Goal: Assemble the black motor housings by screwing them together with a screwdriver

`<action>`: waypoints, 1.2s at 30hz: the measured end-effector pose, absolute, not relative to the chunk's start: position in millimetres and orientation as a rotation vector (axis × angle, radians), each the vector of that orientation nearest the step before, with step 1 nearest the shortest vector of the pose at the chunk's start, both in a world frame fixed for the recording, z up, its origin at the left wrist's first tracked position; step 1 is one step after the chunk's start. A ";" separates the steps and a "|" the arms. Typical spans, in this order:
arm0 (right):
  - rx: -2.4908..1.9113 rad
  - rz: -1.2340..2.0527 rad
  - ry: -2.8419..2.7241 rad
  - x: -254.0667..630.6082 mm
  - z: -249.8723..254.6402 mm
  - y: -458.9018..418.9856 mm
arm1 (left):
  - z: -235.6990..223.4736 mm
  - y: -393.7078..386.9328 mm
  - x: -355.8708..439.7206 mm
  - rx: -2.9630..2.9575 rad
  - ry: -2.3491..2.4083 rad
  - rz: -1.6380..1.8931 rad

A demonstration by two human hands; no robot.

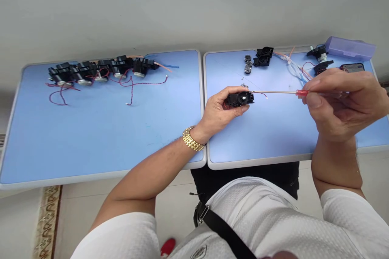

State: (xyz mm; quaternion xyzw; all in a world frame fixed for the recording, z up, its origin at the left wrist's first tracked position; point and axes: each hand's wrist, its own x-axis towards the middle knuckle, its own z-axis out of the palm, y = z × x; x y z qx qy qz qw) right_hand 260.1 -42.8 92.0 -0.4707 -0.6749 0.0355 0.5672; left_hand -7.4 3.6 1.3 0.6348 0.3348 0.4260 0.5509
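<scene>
My left hand [221, 107] is closed round a black plastic motor housing [240, 99] with a white shaft at its centre, held over the right table. A thin red wire with a white plug [266, 97] sticks out beside it. My right hand [343, 101] grips a screwdriver [301, 93] by its red, partly clear handle. Its long shank runs level to the left, and the tip meets the housing's upper right edge. Whether a screw sits at the tip is too small to tell. Several small screws [244, 85] lie just behind the housing.
Several black motor units [103, 70] with twisted red wires line the left table's back. At the right table's back are round metal parts [248, 64], black housings [263, 56], cable ties [293, 66], more black units [317, 53], a purple case [351, 48] and a phone [352, 67]. A seam divides the tables.
</scene>
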 end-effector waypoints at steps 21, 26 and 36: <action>-0.817 -0.097 -2.035 250.1 102.2 -46.3 | 2.8 1.4 -7.9 1.893 0.871 1.279; -0.828 -0.103 -2.078 249.7 104.5 -45.9 | 3.2 1.1 -7.6 1.895 0.848 1.289; -0.798 -0.062 -2.090 248.3 101.4 -45.2 | 3.0 -0.6 -8.2 1.954 0.885 1.267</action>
